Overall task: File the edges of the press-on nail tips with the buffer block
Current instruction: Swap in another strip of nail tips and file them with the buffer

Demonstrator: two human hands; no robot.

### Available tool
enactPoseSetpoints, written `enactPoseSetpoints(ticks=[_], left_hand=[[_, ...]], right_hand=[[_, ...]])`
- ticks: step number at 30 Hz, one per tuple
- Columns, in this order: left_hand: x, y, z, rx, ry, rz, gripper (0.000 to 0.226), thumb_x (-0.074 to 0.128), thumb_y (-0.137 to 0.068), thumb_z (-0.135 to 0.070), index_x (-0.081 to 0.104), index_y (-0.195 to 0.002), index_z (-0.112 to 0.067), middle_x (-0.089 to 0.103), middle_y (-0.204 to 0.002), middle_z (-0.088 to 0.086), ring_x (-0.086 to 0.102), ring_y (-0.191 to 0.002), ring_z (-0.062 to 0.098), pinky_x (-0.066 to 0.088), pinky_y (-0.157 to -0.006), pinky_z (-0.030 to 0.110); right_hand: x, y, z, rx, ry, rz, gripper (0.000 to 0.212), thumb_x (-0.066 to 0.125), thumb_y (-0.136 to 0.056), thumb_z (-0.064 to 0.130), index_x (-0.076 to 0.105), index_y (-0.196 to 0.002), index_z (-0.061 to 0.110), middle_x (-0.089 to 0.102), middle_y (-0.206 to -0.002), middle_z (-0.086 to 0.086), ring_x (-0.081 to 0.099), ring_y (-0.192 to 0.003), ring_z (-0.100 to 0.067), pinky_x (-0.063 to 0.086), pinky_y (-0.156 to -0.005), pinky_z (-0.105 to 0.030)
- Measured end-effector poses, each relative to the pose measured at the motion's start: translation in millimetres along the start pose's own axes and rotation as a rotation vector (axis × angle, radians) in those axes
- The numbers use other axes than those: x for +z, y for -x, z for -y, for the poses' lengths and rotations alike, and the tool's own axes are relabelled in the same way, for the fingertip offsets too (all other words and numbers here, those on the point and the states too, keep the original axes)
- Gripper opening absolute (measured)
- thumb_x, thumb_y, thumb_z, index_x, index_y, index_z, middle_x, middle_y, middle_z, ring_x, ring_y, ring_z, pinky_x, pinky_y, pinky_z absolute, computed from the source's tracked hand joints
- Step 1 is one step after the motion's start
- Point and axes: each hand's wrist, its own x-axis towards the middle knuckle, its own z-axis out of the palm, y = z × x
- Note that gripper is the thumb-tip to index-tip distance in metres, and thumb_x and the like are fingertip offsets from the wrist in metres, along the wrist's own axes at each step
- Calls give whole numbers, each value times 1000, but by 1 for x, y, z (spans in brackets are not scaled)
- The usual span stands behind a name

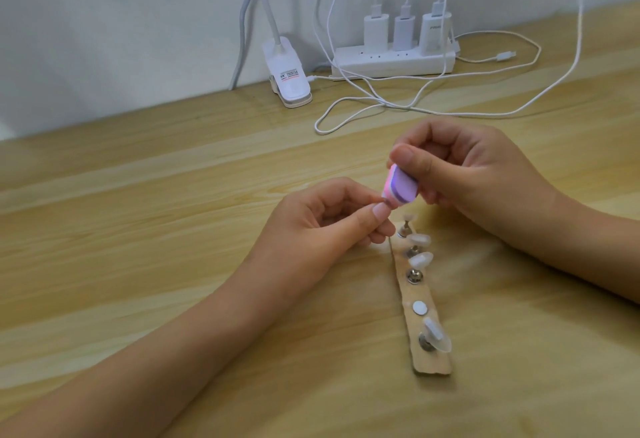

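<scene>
My right hand (460,174) grips a small purple and pink buffer block (504,185) between thumb and fingers, held above the table. My left hand (322,226) pinches a small nail tip (491,202) between thumb and forefinger; the tip is mostly hidden and touches the lower end of the block. Just below the hands a tan strip holder (424,299) lies on the table. Several clear nail tips stand on its metal studs, such as one nail tip (419,259) near the top and another nail tip (437,335) near the bottom.
A white power strip (393,61) with three chargers sits at the back by the wall. White cables (381,101) loop over the wooden table (138,229) behind my hands. A white clip-on lamp base (289,73) stands at the back centre.
</scene>
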Motion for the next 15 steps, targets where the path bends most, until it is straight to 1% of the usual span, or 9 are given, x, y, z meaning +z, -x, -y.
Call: enactPoseSetpoints(ticks=[2,6,7,9,10,15], left_hand=[[0,0,0,2,-4,-1,13,67,-78,-26,73,-85,-17,74,-78,3,69,-73,7,51,-67,15],[0,1,0,14,-33,3,13,69,-81,-28,73,-85,-16,74,-78,-2,68,-76,6,51,-68,15],[0,0,0,15,-53,1,12,71,-82,-29,74,-85,-18,75,-82,-2,68,-79,6,52,-70,18],[-1,0,0,11,-83,1,9,70,-82,-28,74,-84,-21,76,-93,-4,68,-87,6,54,-80,26],[-1,0,0,9,-85,7,9,69,-82,-28,74,-84,-22,76,-95,-6,68,-90,5,53,-82,27],[0,2,-2,38,-34,57,6,70,-82,-23,76,-82,-19,77,-90,-3,70,-87,5,52,-78,17]], right_hand=[[-4,-2,0,0,-31,-30,16,61,-82,28,56,-83,13,68,-59,11,53,-47,2,37,-46,-8],[0,4,1,-52,-12,30,14,61,-85,28,56,-83,15,69,-62,12,55,-51,2,39,-49,-8],[0,4,1,-50,-10,22,15,61,-85,28,55,-82,14,69,-62,11,55,-51,2,39,-50,-8],[-3,2,1,-36,-21,-24,17,61,-84,29,54,-81,13,69,-61,10,54,-50,1,39,-50,-9],[-4,1,1,-35,-26,-41,18,61,-84,29,53,-80,13,69,-61,9,54,-50,1,39,-50,-10],[0,5,2,-79,-7,-3,20,63,-86,30,53,-80,13,70,-64,9,55,-53,1,41,-52,-10]])
